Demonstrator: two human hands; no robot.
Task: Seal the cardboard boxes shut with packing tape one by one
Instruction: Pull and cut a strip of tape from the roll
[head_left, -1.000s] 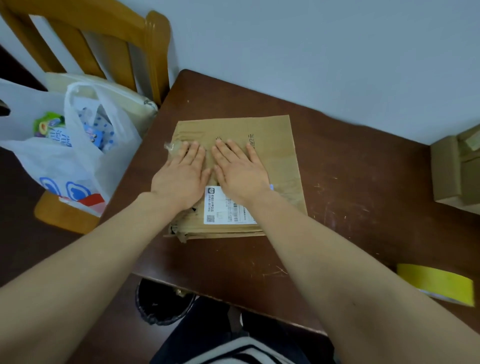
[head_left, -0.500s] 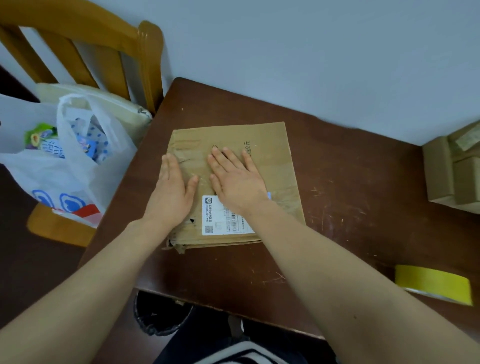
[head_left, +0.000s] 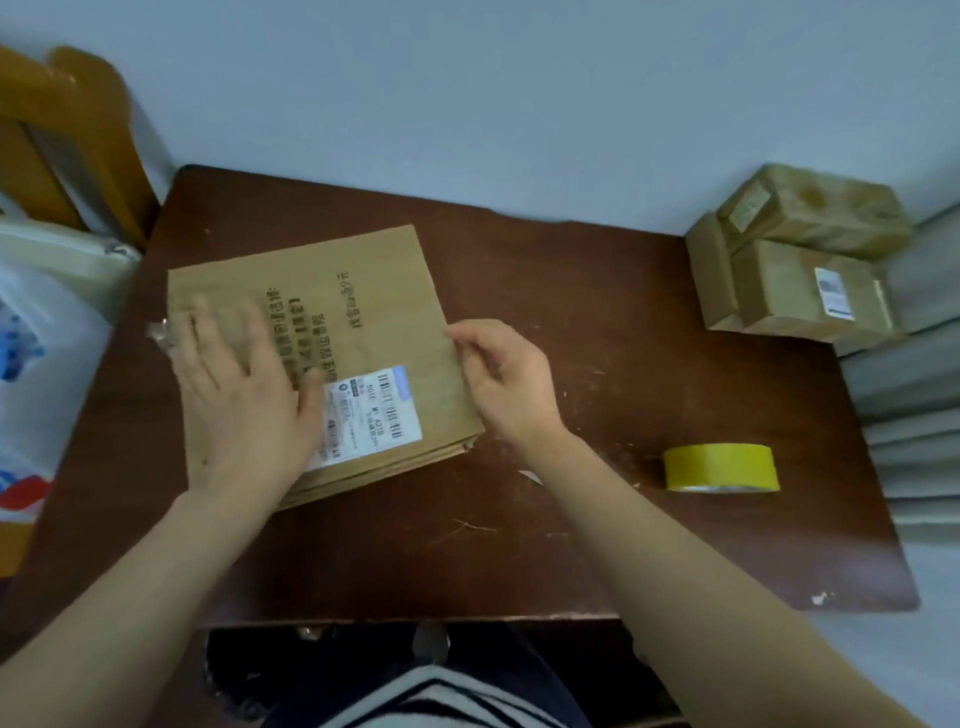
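Box (head_left: 363, 312) flat, label end nearest. Left grip (head_left: 244, 410) presses it flat-palmed; right grip (head_left: 511, 384) seems to pinch its edge, tape (head_left: 721, 466) further right.

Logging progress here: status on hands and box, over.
Left hand flat on cardboard box. Right hand curled at its right edge, grip unclear. Yellow tape roll untouched on table; nothing blocking it.

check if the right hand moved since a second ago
Yes. The right hand slid rightward, from over the white label to the right edge of the cardboard box.
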